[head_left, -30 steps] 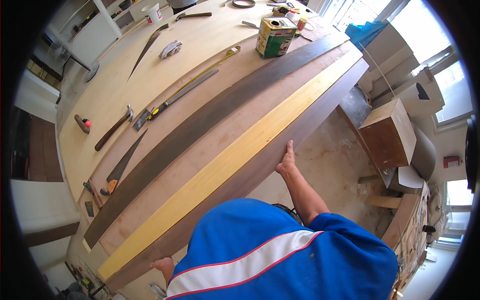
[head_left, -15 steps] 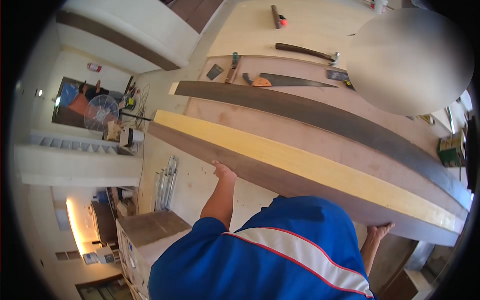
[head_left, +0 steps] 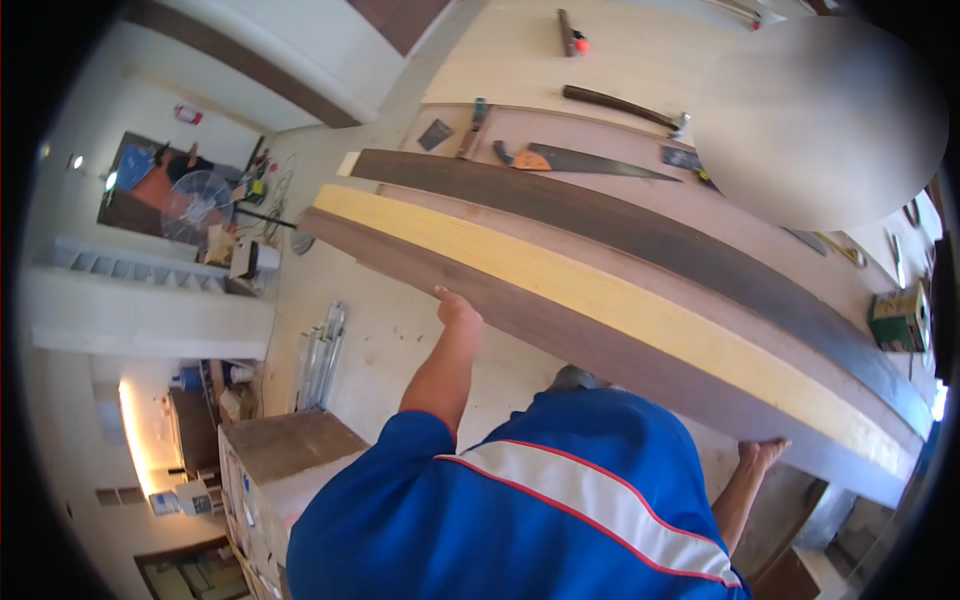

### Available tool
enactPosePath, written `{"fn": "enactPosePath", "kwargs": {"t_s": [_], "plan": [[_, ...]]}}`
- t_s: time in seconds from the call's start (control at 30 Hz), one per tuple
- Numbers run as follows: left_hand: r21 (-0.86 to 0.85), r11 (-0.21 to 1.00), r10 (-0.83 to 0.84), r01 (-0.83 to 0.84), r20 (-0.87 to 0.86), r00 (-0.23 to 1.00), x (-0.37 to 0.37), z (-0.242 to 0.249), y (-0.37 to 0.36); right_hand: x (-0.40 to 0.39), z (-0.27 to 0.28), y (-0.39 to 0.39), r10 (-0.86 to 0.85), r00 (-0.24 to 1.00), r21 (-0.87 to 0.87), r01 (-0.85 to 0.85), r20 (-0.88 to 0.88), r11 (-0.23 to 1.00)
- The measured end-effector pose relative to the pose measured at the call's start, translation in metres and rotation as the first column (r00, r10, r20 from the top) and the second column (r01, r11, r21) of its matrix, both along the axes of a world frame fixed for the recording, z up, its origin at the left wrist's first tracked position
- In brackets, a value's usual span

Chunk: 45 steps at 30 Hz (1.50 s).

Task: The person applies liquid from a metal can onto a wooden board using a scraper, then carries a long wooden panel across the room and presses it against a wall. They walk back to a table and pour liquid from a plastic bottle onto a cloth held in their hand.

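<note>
A long wooden beam (head_left: 560,325), with brown faces and a pale yellow top edge, slants across the view from far left to near right. My left hand (head_left: 461,310) grips its lower edge left of the middle, thumb along the brown face and fingers hidden beneath. Toward the right end my right hand (head_left: 764,455) holds the bottom edge from below, its fingers partly hidden. Just beyond lies a dark brown board (head_left: 600,225) on the pinkish-brown worktable (head_left: 530,125), roughly parallel to the beam.
On the worktable lie a handsaw (head_left: 590,162), a hammer (head_left: 625,108), a chisel-like tool (head_left: 474,128) and a scraper (head_left: 435,134). A green can (head_left: 897,318) stands at right. Leftward are a fan (head_left: 198,205), metal legs (head_left: 322,355), a cabinet (head_left: 290,440) and another person (head_left: 185,170).
The beam's left end and my left hand have moved up in view, toward the dark board. The gap between the two long pieces has narrowed. Both hands keep their hold.
</note>
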<state>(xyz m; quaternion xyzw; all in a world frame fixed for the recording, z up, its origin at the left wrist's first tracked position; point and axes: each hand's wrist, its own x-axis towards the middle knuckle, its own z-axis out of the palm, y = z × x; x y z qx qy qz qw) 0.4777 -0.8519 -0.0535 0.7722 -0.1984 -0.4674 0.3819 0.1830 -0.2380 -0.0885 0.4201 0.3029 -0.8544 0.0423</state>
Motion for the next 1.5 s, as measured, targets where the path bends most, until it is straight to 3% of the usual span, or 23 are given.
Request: {"fn": "enactPosePath", "kwargs": {"t_s": [0.07, 0.1, 0.17, 0.2, 0.23, 0.27, 0.3, 0.37, 0.4, 0.53, 0.77, 0.9, 1.0, 1.17, 1.27, 1.37, 1.47, 1.5], "plan": [[0.101, 0.993, -0.081, 0.068, 0.125, 0.989, -0.004, -0.004, -0.006, -0.010, 0.017, -0.015, 0.013, 0.999, -0.046, -0.015, -0.045, 0.999], [0.033, 0.999, -0.042, 0.040, 0.056, 0.998, 0.001, -0.019, -0.010, -0.013, 0.029, -0.021, -0.005, 0.999, -0.037, 0.003, -0.053, 0.999], [-0.091, 0.996, -0.009, 0.000, -0.095, 0.995, 0.018, -0.059, -0.025, -0.021, -0.012, 0.006, 0.037, 0.995, -0.025, -0.039, -0.095, 0.999], [-0.071, 0.997, -0.039, 0.031, -0.109, 0.993, 0.026, -0.064, -0.031, -0.020, -0.025, 0.010, 0.073, 0.987, -0.010, -0.075, -0.140, 0.997], [-0.055, 0.997, -0.057, 0.049, -0.154, 0.986, 0.035, -0.073, -0.040, -0.009, 0.027, -0.024, 0.011, 0.999, 0.033, -0.009, -0.034, 0.999], [-0.038, 0.997, -0.074, 0.068, -0.199, 0.977, 0.042, -0.081, -0.047, -0.008, 0.022, -0.024, 0.013, 1.000, 0.104, -0.012, -0.016, 0.995], [-0.051, 0.996, -0.083, 0.073, -0.223, 0.971, 0.035, -0.053, -0.032, -0.007, 0.017, -0.025, -0.036, 0.999, 0.166, 0.042, -0.036, 0.985], [-0.034, 0.992, -0.126, 0.121, -0.294, 0.947, 0.045, -0.047, -0.037, 0.002, 0.004, -0.025, -0.082, 0.996, 0.178, 0.087, -0.031, 0.980], [0.021, 0.990, -0.137, 0.142, -0.165, 0.977, 0.057, -0.056, -0.047, 0.009, 0.005, -0.029, -0.090, 0.996, 0.200, 0.092, -0.018, 0.975], [0.118, 0.976, -0.157, 0.185, -0.213, 0.964, 0.051, -0.008, -0.022, 0.030, 0.004, -0.037, -0.148, 0.988, 0.169, 0.140, 0.040, 0.976], [0.195, 0.952, -0.183, 0.234, -0.249, 0.951, 0.070, -0.033, -0.041, 0.037, -0.008, -0.037, -0.161, 0.983, 0.126, 0.149, 0.089, 0.981], [0.255, 0.924, -0.219, 0.286, -0.261, 0.940, 0.061, -0.007, -0.025, 0.040, -0.009, -0.040, -0.152, 0.980, 0.146, 0.134, 0.126, 0.980], [0.278, 0.917, -0.216, 0.288, -0.262, 0.940, 0.067, -0.013, -0.031, 0.041, -0.028, -0.033, -0.146, 0.985, 0.127, 0.134, 0.094, 0.983], [0.299, 0.908, -0.225, 0.293, -0.242, 0.944, 0.068, -0.022, -0.040, 0.038, -0.006, -0.042, -0.135, 0.989, 0.100, 0.129, 0.055, 0.987], [0.304, 0.875, -0.305, 0.378, -0.261, 0.916, 0.068, -0.035, -0.052, 0.029, -0.010, -0.039, -0.084, 0.995, 0.092, 0.078, 0.060, 0.993], [0.340, 0.876, -0.307, 0.343, -0.156, 0.939, 0.062, -0.041, -0.055, 0.024, -0.003, -0.041, -0.062, 0.996, 0.039, 0.059, 0.070, 0.997], [0.440, 0.789, -0.413, 0.429, -0.137, 0.900, 0.080, -0.050, -0.066, 0.027, 0.010, -0.037, 0.031, 0.993, -0.085, -0.022, 0.113, 0.996], [0.433, 0.786, -0.442, 0.442, -0.107, 0.891, 0.084, -0.053, -0.066, 0.028, 0.022, -0.040, 0.052, 0.985, -0.043, -0.045, 0.165, 0.998]]}}
